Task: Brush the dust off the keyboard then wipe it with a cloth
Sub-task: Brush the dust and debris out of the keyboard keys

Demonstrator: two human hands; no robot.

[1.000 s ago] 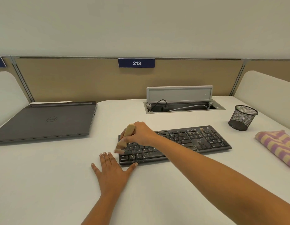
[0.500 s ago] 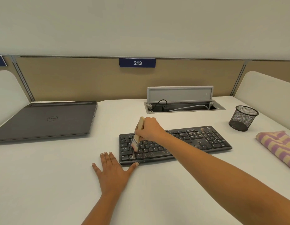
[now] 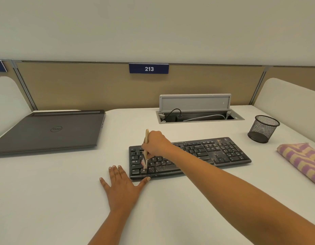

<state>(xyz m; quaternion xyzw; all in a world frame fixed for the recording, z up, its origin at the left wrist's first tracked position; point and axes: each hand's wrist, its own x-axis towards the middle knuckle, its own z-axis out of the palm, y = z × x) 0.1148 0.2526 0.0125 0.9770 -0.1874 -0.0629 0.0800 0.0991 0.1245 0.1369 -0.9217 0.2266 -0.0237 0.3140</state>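
A black keyboard (image 3: 215, 154) lies on the white desk, speckled with pale dust on its lower left keys and its number pad. My right hand (image 3: 156, 144) grips a small wooden-handled brush (image 3: 146, 149) held nearly upright, its bristles down on the keyboard's left keys. My left hand (image 3: 123, 188) lies flat on the desk with fingers spread, the thumb tip touching the keyboard's front left edge. A folded purple and yellow striped cloth (image 3: 301, 160) sits at the right edge of the desk.
A closed dark laptop (image 3: 50, 129) lies at the back left. An open cable hatch (image 3: 197, 115) with cords sits behind the keyboard. A black mesh pen cup (image 3: 263, 129) stands at the back right. Partition panels close off the back and sides.
My right hand has swept the brush from the keyboard's left edge rightward, then turned it upright and drawn it toward the front keys. My left hand has stayed put.
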